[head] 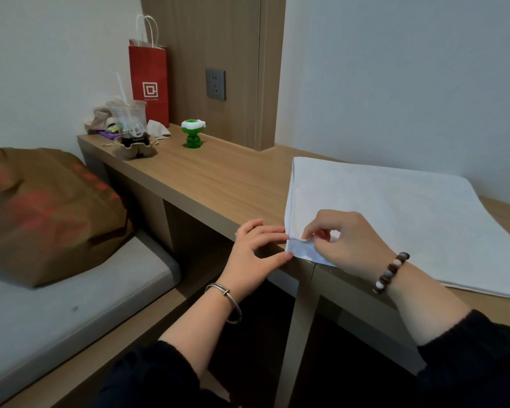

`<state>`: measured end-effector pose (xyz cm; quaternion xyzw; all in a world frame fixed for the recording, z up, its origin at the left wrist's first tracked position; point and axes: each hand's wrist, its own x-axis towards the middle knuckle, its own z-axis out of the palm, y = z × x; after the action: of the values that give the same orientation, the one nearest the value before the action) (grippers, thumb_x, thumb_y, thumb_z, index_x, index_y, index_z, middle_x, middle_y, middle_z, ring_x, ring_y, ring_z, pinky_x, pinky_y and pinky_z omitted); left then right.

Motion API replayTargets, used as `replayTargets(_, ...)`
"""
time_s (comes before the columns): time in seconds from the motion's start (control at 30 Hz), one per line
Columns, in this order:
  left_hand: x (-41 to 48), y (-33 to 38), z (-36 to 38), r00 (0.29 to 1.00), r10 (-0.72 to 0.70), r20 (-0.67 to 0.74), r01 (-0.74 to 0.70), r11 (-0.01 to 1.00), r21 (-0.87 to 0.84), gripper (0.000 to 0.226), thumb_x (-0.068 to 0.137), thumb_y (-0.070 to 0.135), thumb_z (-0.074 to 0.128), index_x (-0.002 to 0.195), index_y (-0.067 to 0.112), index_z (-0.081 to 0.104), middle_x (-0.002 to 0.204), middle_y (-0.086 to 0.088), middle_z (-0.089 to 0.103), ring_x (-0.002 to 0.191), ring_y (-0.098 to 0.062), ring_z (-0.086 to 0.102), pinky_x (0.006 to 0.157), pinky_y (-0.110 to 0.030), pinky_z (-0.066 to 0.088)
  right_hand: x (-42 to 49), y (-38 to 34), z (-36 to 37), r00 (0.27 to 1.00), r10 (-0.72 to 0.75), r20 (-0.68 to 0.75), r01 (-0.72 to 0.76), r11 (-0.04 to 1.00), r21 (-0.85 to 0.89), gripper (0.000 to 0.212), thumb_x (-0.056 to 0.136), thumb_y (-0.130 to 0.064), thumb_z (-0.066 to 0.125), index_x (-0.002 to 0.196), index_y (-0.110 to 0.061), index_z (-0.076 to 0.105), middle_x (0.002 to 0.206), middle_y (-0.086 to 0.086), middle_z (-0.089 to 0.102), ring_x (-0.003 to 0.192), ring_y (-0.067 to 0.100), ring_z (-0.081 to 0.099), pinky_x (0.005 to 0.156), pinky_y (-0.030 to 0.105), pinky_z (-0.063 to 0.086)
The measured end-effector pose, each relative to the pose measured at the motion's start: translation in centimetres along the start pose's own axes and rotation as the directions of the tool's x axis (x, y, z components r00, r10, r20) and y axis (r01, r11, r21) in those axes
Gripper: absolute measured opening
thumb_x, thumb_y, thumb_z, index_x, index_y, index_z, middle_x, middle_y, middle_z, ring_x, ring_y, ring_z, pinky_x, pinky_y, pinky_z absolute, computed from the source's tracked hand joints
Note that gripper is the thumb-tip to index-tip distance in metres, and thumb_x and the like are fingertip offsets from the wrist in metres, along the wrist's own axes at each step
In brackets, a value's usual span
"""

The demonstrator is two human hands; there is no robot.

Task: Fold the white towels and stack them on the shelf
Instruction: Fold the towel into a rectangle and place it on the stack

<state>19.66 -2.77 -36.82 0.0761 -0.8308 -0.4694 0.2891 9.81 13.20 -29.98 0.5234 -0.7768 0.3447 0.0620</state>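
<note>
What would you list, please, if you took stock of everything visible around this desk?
white towel: one, white, flat on the desk's right part
desk: one, light wood, along the wall
paper bag: one, red, back of desk
cup: one, clear, dark drink, desk's left end
gadget: one, green and white, mid-desk
socket: one, grey, wood panel
brown bag: one, on grey cushion
left hand: fingertips touch towel's edge
right hand: pinches towel's corner
</note>
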Motion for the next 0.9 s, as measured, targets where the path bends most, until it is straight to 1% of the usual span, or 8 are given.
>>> replayTargets(0.07, 0.0, -0.1, -0.3, 0.999, 0.026, 0.021, -0.027, 0.998, 0.048, 0.027, 0.080, 0.025, 0.073, 0.104, 0.036, 0.066, 0.119, 0.027, 0.055, 0.124, 0.004, 0.025, 0.105, -0.022, 0.020, 0.0, 0.1, -0.1, 1.000, 0.006, -0.008, -0.006, 0.999, 0.031, 0.025, 0.077, 0.008, 0.060, 0.076, -0.013, 0.074, 0.073, -0.006, 0.065, 0.072, 0.011, 0.058, 0.068, 0.024, 0.047)
replayTargets(0.17, 0.0, -0.3, -0.6, 0.998, 0.045, 0.039, -0.049, 0.993, 0.107, 0.029, 0.080, 0.026, 0.073, 0.106, 0.036, 0.065, 0.120, 0.029, 0.052, 0.124, 0.004, 0.026, 0.112, -0.033, 0.020, 0.0, 0.0, -0.3, 0.993, 0.029, -0.115, -0.013, 0.990, 0.140, 0.031, 0.076, 0.013, 0.057, 0.072, -0.014, 0.072, 0.072, -0.008, 0.066, 0.072, 0.015, 0.060, 0.069, 0.029, 0.049)
replayTargets(0.3, -0.1, -0.3, -0.5, 0.998, 0.049, 0.033, -0.053, 0.991, 0.124, 0.029, 0.080, 0.028, 0.074, 0.107, 0.033, 0.067, 0.120, 0.028, 0.052, 0.122, 0.011, 0.024, 0.113, -0.045, 0.019, 0.1, 0.1, -0.9, 0.957, 0.101, -0.272, -0.023, 0.960, 0.278, 0.036, 0.077, 0.013, 0.057, 0.071, -0.019, 0.071, 0.070, -0.010, 0.066, 0.065, 0.007, 0.056, 0.061, 0.015, 0.043)
replayTargets(0.37, -0.1, -0.3, -0.5, 0.998, 0.050, 0.028, -0.053, 0.992, 0.115, 0.028, 0.080, 0.028, 0.073, 0.105, 0.036, 0.066, 0.120, 0.028, 0.053, 0.122, 0.012, 0.024, 0.113, -0.048, 0.018, -0.1, 0.0, -1.0, 0.974, 0.056, -0.220, -0.008, 0.977, 0.213, 0.033, 0.076, 0.014, 0.057, 0.073, -0.015, 0.072, 0.071, -0.006, 0.066, 0.066, 0.009, 0.056, 0.063, 0.013, 0.042)
replayTargets(0.47, -0.1, -0.1, -0.7, 0.998, 0.035, 0.057, -0.041, 0.993, 0.107, 0.031, 0.081, 0.030, 0.072, 0.101, 0.049, 0.058, 0.119, 0.034, 0.048, 0.119, 0.017, 0.021, 0.113, -0.049, 0.018, -0.4, -0.3, -0.3, 1.000, 0.026, 0.010, -0.027, 0.998, 0.060, 0.031, 0.077, 0.010, 0.057, 0.076, -0.015, 0.074, 0.075, -0.006, 0.066, 0.074, 0.011, 0.058, 0.068, 0.019, 0.045)
replayTargets(0.53, 0.0, -0.1, -0.7, 0.997, 0.027, 0.069, -0.035, 0.993, 0.112, 0.032, 0.081, 0.031, 0.072, 0.101, 0.051, 0.056, 0.119, 0.037, 0.046, 0.120, 0.012, 0.023, 0.113, -0.048, 0.019, -0.5, -0.4, 0.0, 0.996, 0.048, 0.078, -0.050, 0.998, 0.026, 0.028, 0.079, 0.006, 0.058, 0.080, -0.016, 0.075, 0.077, -0.007, 0.066, 0.076, 0.010, 0.058, 0.068, 0.018, 0.044)
replayTargets(0.7, 0.1, -0.1, -0.9, 0.996, 0.013, 0.093, -0.025, 0.992, 0.126, 0.033, 0.082, 0.031, 0.071, 0.105, 0.049, 0.056, 0.120, 0.039, 0.044, 0.124, 0.008, 0.021, 0.115, -0.046, 0.017, -0.5, -0.4, 0.0, 0.991, 0.042, 0.123, -0.041, 0.999, -0.012, 0.020, 0.081, -0.001, 0.062, 0.083, -0.015, 0.076, 0.079, -0.002, 0.067, 0.074, 0.010, 0.057, 0.064, 0.015, 0.042)
replayTargets(0.9, 0.2, -0.4, -0.8, 0.995, 0.031, 0.094, -0.044, 0.990, 0.136, 0.034, 0.082, 0.028, 0.072, 0.107, 0.045, 0.058, 0.121, 0.036, 0.045, 0.125, 0.005, 0.022, 0.111, -0.032, 0.018, -0.5, -0.2, 0.2, 0.993, 0.031, 0.115, -0.024, 0.998, -0.062, 0.020, 0.080, 0.000, 0.063, 0.083, -0.014, 0.076, 0.078, -0.001, 0.067, 0.071, 0.008, 0.056, 0.063, 0.015, 0.041)
